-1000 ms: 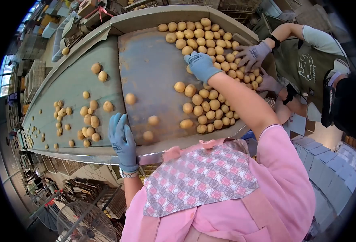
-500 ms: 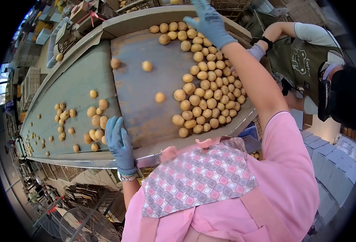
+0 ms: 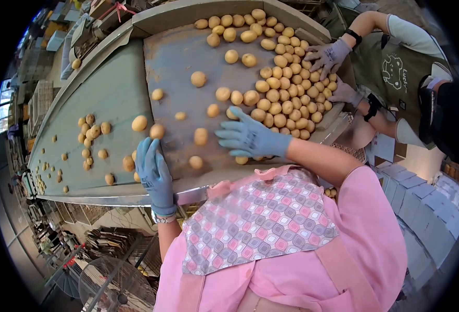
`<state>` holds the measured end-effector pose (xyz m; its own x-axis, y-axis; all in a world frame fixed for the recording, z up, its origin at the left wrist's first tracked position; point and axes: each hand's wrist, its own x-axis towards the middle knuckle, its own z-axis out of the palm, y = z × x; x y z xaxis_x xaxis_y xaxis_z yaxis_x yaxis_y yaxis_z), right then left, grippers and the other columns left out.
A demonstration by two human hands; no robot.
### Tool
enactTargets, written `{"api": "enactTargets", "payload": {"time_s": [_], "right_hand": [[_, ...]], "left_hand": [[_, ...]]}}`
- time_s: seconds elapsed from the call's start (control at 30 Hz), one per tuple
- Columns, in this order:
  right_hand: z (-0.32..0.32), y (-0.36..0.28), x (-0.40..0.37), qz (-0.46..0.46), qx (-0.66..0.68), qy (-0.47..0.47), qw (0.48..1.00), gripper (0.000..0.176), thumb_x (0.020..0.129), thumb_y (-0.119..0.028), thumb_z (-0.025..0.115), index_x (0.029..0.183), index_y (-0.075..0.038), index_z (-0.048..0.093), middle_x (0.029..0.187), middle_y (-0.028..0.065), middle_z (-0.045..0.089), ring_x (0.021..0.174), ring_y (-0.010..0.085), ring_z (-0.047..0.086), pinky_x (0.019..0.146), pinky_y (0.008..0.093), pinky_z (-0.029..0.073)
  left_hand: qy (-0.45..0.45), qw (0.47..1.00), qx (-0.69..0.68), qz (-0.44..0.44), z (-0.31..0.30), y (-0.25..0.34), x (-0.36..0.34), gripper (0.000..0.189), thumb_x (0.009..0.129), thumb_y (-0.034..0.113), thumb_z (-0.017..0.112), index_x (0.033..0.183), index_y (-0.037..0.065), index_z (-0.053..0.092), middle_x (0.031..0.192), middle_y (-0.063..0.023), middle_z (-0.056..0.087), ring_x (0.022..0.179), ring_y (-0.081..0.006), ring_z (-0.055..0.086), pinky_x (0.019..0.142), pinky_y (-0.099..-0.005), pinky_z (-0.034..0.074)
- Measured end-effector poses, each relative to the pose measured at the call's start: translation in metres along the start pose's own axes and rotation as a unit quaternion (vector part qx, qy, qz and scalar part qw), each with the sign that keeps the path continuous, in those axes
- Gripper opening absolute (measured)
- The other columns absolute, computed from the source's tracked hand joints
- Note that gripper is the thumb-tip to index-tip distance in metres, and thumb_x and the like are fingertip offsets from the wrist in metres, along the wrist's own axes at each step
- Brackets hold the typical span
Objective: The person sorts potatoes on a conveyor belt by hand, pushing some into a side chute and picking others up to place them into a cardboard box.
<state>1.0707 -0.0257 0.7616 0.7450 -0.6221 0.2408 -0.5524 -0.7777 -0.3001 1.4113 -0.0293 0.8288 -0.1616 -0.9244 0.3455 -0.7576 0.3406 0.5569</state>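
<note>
My left hand point(image 3: 155, 174), in a blue glove, rests at the near edge where the green belt point(image 3: 116, 88) meets the tray point(image 3: 175, 57); its fingers are stretched out beside a few potatoes, and it holds nothing. Over the tray's near side, my right hand point(image 3: 253, 134), also gloved in blue, is spread flat with its fingertips close to a potato point(image 3: 233, 113). Round yellow potatoes point(image 3: 286, 96) are packed at the tray's right end, and several loose ones lie between my two hands.
Across the right end stands a co-worker in a green apron point(image 3: 393, 73), with both gloved hands point(image 3: 329, 56) on the potato pile. A raised metal rim point(image 3: 188, 13) borders the far side. White boxes point(image 3: 422, 200) stand at the right, and a fan point(image 3: 116, 291) at the lower left.
My right hand has come from the far rim to the near side of the tray. The co-worker's hands now reach onto the pile. More potatoes lie loose on the tray.
</note>
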Motion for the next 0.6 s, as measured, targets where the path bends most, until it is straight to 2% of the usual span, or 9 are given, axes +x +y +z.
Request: {"api": "enactTargets", "payload": {"time_s": [0.03, 0.07, 0.1, 0.17, 0.23, 0.33, 0.37, 0.47, 0.6], "right_hand": [[-0.015, -0.009, -0.014, -0.048, 0.014, 0.006, 0.999, 0.036, 0.1, -0.028, 0.067, 0.134, -0.018, 0.071, 0.15, 0.0071, 0.063, 0.144, 0.0304, 0.055, 0.129, 0.0522, 0.037], [-0.019, -0.009, -0.031, -0.044, 0.005, -0.013, 0.999, 0.036, 0.098, -0.026, 0.067, 0.134, -0.018, 0.071, 0.149, 0.0064, 0.064, 0.143, 0.0296, 0.056, 0.129, 0.0509, 0.037], [-0.025, -0.007, -0.054, -0.042, -0.002, -0.031, 0.999, 0.037, 0.097, -0.024, 0.068, 0.134, -0.018, 0.072, 0.148, 0.0056, 0.065, 0.143, 0.0288, 0.057, 0.128, 0.0497, 0.038], [-0.049, -0.002, -0.096, 0.051, -0.023, -0.034, 0.998, 0.03, 0.094, -0.017, 0.068, 0.122, -0.013, 0.075, 0.136, 0.0058, 0.07, 0.133, 0.0261, 0.063, 0.118, 0.0466, 0.047], [-0.066, 0.009, -0.13, 0.134, -0.082, -0.061, 0.986, 0.031, 0.093, -0.016, 0.069, 0.123, -0.013, 0.075, 0.134, 0.0071, 0.072, 0.131, 0.0255, 0.065, 0.112, 0.045, 0.051], [-0.084, 0.017, -0.156, 0.21, -0.096, -0.052, 0.972, 0.032, 0.094, -0.016, 0.068, 0.124, -0.014, 0.075, 0.129, 0.0072, 0.074, 0.125, 0.0256, 0.068, 0.106, 0.0426, 0.053], [-0.085, 0.01, -0.147, 0.222, -0.095, -0.024, 0.97, 0.032, 0.095, -0.016, 0.067, 0.125, -0.014, 0.075, 0.127, 0.0056, 0.075, 0.12, 0.024, 0.069, 0.103, 0.0408, 0.053], [-0.076, -0.016, -0.092, 0.158, -0.054, 0.014, 0.986, 0.032, 0.095, -0.016, 0.066, 0.126, -0.016, 0.075, 0.127, 0.0028, 0.074, 0.113, 0.0216, 0.069, 0.099, 0.0393, 0.054], [-0.023, -0.035, -0.024, 0.185, -0.091, -0.013, 0.978, 0.03, 0.099, -0.016, 0.061, 0.126, -0.022, 0.073, 0.108, -0.0004, 0.067, 0.097, 0.0209, 0.065, 0.084, 0.0403, 0.052]], "left_hand": [[-0.002, 1.0, 0.006, -0.004, -0.003, -0.005, -0.001, 0.034, 0.108, 0.007, 0.057, 0.139, 0.001, 0.071, 0.149, -0.0169, 0.065, 0.142, -0.035, 0.058, 0.122, -0.0464, 0.042], [-0.004, 1.0, 0.011, -0.009, -0.005, -0.008, -0.001, 0.034, 0.108, 0.007, 0.056, 0.139, 0.001, 0.071, 0.148, -0.017, 0.065, 0.142, -0.0351, 0.058, 0.121, -0.0464, 0.042], [0.019, 1.0, 0.009, 0.003, -0.003, -0.004, 0.001, 0.033, 0.106, 0.006, 0.057, 0.135, 0.001, 0.072, 0.141, -0.0186, 0.068, 0.136, -0.0399, 0.061, 0.115, -0.0501, 0.046], [0.016, 1.0, 0.0, 0.011, -0.006, -0.011, 0.002, 0.034, 0.106, 0.007, 0.057, 0.135, 0.002, 0.072, 0.141, -0.0187, 0.068, 0.135, -0.0402, 0.061, 0.115, -0.05, 0.046], [0.012, 1.0, 0.01, 0.025, -0.011, -0.014, 0.003, 0.034, 0.105, 0.007, 0.057, 0.135, 0.002, 0.072, 0.141, -0.019, 0.068, 0.135, -0.0405, 0.061, 0.114, -0.05, 0.047], [0.012, 1.0, -0.002, 0.027, -0.014, -0.02, 0.004, 0.034, 0.104, 0.007, 0.058, 0.134, 0.001, 0.072, 0.141, -0.0193, 0.068, 0.135, -0.0408, 0.061, 0.114, -0.0505, 0.047], [0.012, 0.999, -0.002, 0.029, -0.015, -0.02, 0.005, 0.034, 0.104, 0.007, 0.058, 0.134, 0.001, 0.072, 0.141, -0.0195, 0.068, 0.135, -0.0409, 0.061, 0.114, -0.0506, 0.047], [0.012, 0.999, -0.001, 0.033, -0.019, -0.016, 0.006, 0.033, 0.104, 0.007, 0.058, 0.134, 0.001, 0.072, 0.141, -0.0196, 0.067, 0.135, -0.0409, 0.061, 0.114, -0.051, 0.047], [0.02, 0.999, -0.001, 0.029, -0.028, -0.019, 0.004, 0.034, 0.104, 0.006, 0.059, 0.134, 0.001, 0.072, 0.142, -0.0193, 0.067, 0.136, -0.0402, 0.06, 0.115, -0.051, 0.047]]}}
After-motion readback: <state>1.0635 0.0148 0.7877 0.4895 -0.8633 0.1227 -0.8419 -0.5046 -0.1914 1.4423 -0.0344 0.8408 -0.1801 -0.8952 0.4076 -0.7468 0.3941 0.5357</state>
